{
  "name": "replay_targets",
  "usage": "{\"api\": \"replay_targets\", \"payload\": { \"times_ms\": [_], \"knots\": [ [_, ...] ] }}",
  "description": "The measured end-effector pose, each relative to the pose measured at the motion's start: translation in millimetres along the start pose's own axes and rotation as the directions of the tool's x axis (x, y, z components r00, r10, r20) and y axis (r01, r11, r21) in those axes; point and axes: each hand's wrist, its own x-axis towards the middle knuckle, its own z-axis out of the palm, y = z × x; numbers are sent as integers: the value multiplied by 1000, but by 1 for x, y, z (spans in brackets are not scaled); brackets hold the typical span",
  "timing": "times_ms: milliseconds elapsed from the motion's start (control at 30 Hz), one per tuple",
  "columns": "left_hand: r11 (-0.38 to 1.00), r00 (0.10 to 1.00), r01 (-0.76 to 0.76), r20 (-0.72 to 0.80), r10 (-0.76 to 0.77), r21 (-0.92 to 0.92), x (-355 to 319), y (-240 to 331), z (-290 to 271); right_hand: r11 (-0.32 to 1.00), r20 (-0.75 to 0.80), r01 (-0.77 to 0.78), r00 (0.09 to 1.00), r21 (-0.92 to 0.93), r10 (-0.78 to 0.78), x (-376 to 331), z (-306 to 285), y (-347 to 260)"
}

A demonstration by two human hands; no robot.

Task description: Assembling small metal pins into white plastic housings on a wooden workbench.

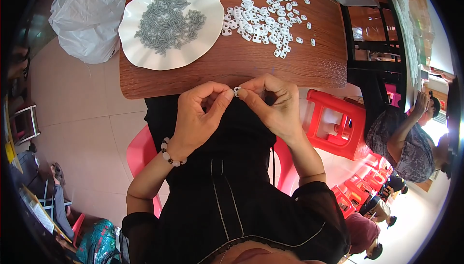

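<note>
White holed plastic piece [237, 90]: pinched by the right hand [280, 108]; left hand [199, 114] fingertips meet beside it, contents hidden. Edge grip should keep holes clear. Beyond, on the brown wooden surface [200, 76]: grey translucent rods [166, 25] left, white pieces [261, 20] right.

Left hand [198, 114] and right hand [279, 110] held before the torso, fingertips nearly meeting, each pinching between thumb and forefinger; elbows bent, forearms [305, 155] angled inward.

From here I see a glossy brown wood-grain desk [203, 76], a smooth cream scalloped plate [129, 34], shiny white plastic-looking two-holed pieces [249, 15] and a crinkled white plastic bag [86, 15].
</note>
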Motion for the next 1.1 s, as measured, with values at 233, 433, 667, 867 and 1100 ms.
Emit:
{"api": "replay_targets", "payload": {
  "times_ms": [233, 433, 667, 867, 1100],
  "knots": [
    [1000, 1000, 18, 7, -18, 0, 0, 2, 0, 1000, -2, 2, 1000, 4, -2, 0, -1, 1],
    [998, 1000, -6, 28, 8, -62, 2, -3, 0, 998, 21, -42, 999, 35, 42, 1, -6, -3],
    [995, 998, 36, 55, -31, -94, 2, -2, -3, 998, 46, -61, 997, 6, 61, 3, -7, -5],
    [996, 999, 23, 40, -19, -90, 2, -4, -2, 998, 50, -62, 997, 19, 61, 3, -5, -3],
    [999, 1000, 1, -2, -1, -51, 1, -3, 0, 999, 52, -30, 998, -44, 32, 1, -1, -2]
  ]
}}
